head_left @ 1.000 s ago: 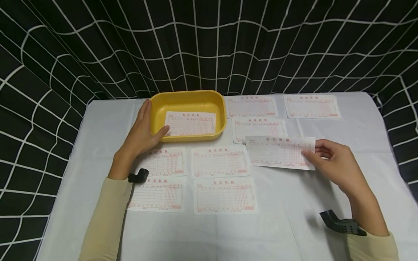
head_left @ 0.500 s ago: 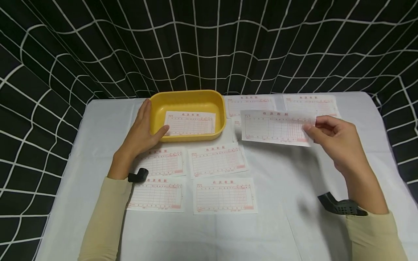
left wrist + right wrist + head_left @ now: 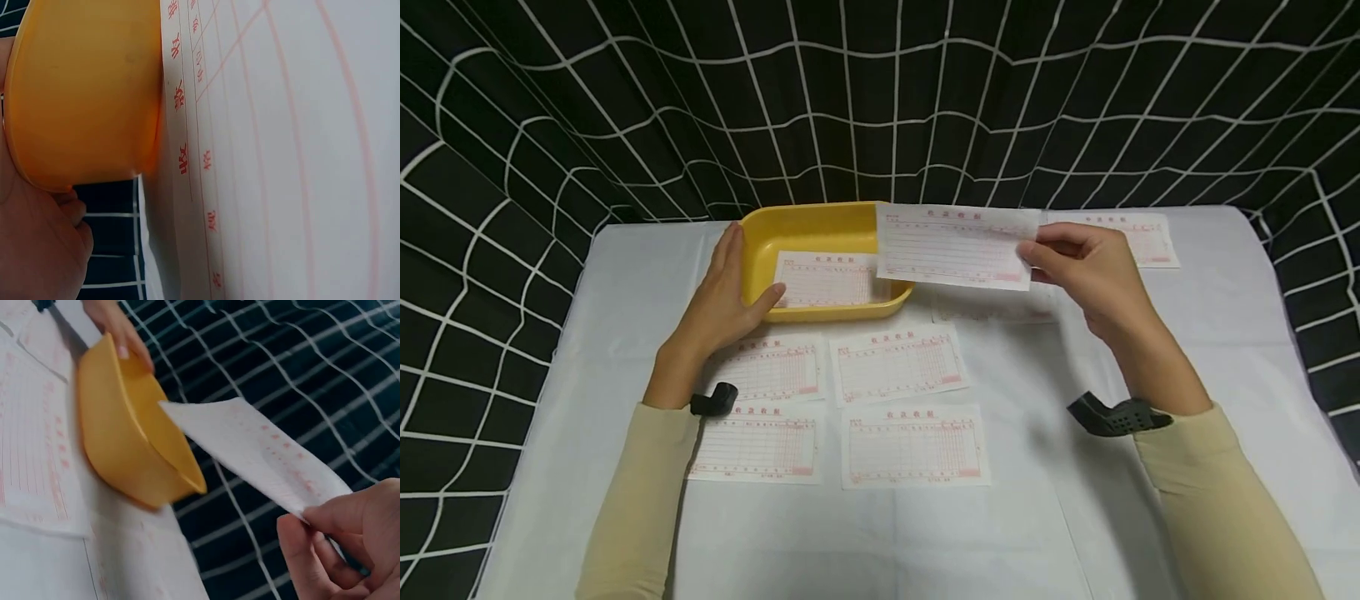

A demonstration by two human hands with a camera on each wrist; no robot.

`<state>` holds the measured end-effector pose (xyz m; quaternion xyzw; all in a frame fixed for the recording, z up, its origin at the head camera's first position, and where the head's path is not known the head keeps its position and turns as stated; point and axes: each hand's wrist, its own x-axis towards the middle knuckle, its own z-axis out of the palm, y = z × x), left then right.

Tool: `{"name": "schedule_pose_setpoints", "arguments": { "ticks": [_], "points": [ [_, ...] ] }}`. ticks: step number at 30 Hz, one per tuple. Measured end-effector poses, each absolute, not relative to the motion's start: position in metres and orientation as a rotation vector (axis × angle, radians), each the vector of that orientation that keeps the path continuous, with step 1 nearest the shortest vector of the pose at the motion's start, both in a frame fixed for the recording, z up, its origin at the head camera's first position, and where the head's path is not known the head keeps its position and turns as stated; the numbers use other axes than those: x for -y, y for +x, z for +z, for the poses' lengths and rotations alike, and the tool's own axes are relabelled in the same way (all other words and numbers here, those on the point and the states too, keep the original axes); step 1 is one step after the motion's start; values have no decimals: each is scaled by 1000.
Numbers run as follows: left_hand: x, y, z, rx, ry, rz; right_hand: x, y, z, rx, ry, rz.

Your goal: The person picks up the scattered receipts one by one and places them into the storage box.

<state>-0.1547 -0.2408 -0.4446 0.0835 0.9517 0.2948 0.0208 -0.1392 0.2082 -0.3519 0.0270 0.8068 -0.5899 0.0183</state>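
A yellow plastic basin (image 3: pixel 820 313) stands at the back left of the table, with one red-printed receipt slip (image 3: pixel 827 283) lying inside. My left hand (image 3: pixel 718 292) grips the basin's left end, its thumb over the near rim. Between thumb and fingers, my right hand (image 3: pixel 1093 267) pinches the right edge of another receipt slip (image 3: pixel 955 246). That slip is raised, and in the head view its left end overlaps the basin's right end. The right wrist view shows the held slip (image 3: pixel 262 447) bent and apart from the basin (image 3: pixel 119 431).
Several more receipt slips lie on the white-covered table (image 3: pixel 895 542): four-slot rows in front of the basin include a near slip (image 3: pixel 917 450) and a tilted slip (image 3: pixel 898 362). One slip (image 3: pixel 1142 237) lies at the back right. A black white-gridded curtain (image 3: pixel 880 100) hangs behind.
My right hand has lifted the pinched receipt slip and carried it leftward and away from me, to the basin's right end. One table slip has tilted slightly. My left hand stays on the basin.
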Motion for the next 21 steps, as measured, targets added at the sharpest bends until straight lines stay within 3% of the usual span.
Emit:
{"name": "schedule_pose_setpoints", "arguments": {
  "ticks": [21],
  "points": [
    [243, -156, -448, -2965, 280, 928, -90, -184, -375, -2458, -110, -1597]
  ]
}}
